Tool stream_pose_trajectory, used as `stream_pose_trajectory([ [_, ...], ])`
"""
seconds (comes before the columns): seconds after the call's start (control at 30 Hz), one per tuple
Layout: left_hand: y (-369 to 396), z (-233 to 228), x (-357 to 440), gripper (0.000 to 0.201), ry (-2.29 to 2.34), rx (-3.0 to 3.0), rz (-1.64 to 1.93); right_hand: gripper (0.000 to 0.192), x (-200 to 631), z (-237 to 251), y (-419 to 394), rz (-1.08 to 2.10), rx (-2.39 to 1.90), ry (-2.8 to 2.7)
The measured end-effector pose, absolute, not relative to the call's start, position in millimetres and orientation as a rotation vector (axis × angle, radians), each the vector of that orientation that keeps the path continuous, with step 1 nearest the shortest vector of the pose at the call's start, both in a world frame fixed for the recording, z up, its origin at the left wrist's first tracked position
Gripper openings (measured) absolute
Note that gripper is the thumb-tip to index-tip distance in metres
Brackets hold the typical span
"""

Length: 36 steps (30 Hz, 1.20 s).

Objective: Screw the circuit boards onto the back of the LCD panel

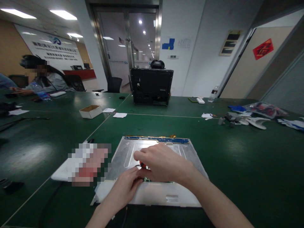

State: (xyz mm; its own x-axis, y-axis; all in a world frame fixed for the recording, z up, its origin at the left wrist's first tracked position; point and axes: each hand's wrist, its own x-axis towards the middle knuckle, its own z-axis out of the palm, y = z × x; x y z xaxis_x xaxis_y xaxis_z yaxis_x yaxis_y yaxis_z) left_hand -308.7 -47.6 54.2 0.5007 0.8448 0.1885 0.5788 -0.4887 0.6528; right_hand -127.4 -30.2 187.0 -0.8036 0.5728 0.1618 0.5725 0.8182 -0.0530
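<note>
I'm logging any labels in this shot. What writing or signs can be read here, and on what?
None can be read.
Wall banner: logo and rows of characters, blurred.
Red diamond sign on the door: one dark character, unclear.
Bottle label: too small.
Metal panel under both hands: no legible print.

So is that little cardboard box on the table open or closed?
Open. The small box has no lid on, and its brown inside shows from above. What is inside cannot be told.

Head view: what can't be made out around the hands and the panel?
- Small red-and-black thing at the right hand: mostly covered by both hands, unidentifiable.
- Green board under the left hand: hidden by the fingers.
- Metal panel near edge: crossed by the forearms.
- Item left of the panel: pixelated.
- Blue strip: components too small.
</note>
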Motion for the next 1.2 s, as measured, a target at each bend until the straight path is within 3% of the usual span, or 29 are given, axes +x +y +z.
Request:
stream_pose_trajectory([
  [1.2, -49.0, 58.7, -307.0, 0.022, 1.157, 2.225, 0.683, 0.012, -129.3, 188.1, -35.3, -0.059, -0.978, -2.835],
])
